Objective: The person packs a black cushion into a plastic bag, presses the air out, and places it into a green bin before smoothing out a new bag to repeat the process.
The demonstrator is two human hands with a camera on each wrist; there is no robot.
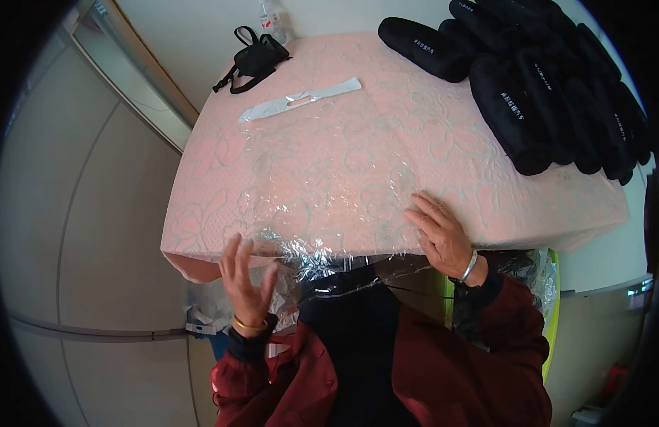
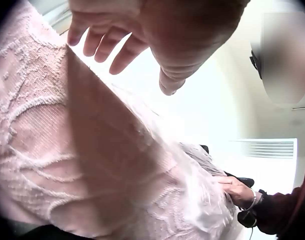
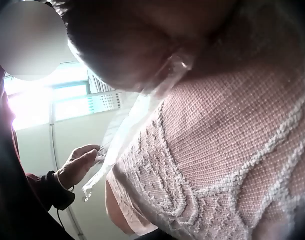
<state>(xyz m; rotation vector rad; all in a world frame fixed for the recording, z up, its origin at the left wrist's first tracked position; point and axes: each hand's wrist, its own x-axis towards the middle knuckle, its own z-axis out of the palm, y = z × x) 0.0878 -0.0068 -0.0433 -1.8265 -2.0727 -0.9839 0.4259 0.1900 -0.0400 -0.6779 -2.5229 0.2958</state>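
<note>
A clear plastic bag [image 1: 322, 192] with a white handle strip [image 1: 301, 99] lies flat on the pink tablecloth [image 1: 201, 185]. Its near end hangs in shiny creases over the table's front edge. My left hand [image 1: 247, 281] is at that edge by the bag's left side, fingers spread and holding nothing. In the left wrist view, the left fingers [image 2: 123, 54] hang loose above the cloth. My right hand [image 1: 445, 238] rests on the bag's right side near the front edge, fingers extended. Plastic film [image 3: 165, 77] runs up under this hand in the right wrist view.
A pile of black cylindrical cushions [image 1: 511, 114] with white lettering covers the back right of the table. A small black strapped bag [image 1: 259, 58] and a clear bottle [image 1: 274, 25] stand at the back left. More crumpled plastic [image 1: 543, 277] is below the table's front edge.
</note>
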